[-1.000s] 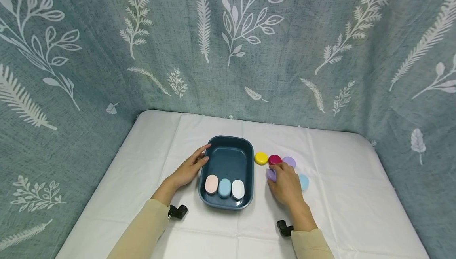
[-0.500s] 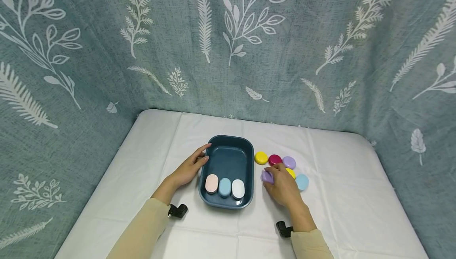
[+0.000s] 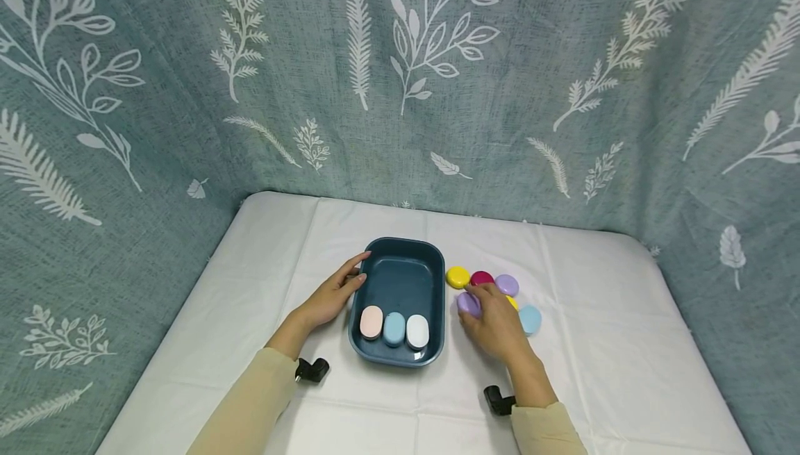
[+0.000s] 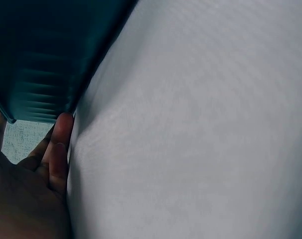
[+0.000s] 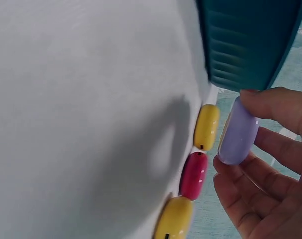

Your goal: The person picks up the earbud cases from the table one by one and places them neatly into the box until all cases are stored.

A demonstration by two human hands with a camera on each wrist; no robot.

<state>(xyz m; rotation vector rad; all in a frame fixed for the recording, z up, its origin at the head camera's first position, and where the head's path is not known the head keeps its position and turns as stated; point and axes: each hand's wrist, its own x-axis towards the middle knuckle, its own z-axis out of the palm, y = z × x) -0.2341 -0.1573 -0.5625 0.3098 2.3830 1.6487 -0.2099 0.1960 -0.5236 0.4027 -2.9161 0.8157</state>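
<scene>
The dark blue tray (image 3: 403, 281) stands mid-table with small oval cases in a row at its near end: pale pink (image 3: 371, 322), light blue (image 3: 394, 330) and white (image 3: 417, 332). My left hand (image 3: 328, 299) rests against the tray's left side, fingertips touching its rim and wall. Between thumb and fingers, my right hand (image 3: 496, 319) pinches a small purple disc-shaped case (image 5: 239, 132), just right of the tray. The right wrist view shows it raised off the cloth. Behind that hand lie a yellow disc (image 3: 458, 277), a crimson disc (image 3: 482, 279) and another purple one (image 3: 507, 285).
A light blue disc (image 3: 530, 319) lies to the right of my right hand, which partly covers a second yellow disc (image 3: 512, 303). White cloth (image 3: 350, 413) covers the table. Leaf-patterned curtains (image 3: 400, 163) hang behind and at both sides.
My right hand has shifted slightly left with the purple disc, toward the tray, uncovering part of the second yellow disc. The left hand and the tray have stayed in place.
</scene>
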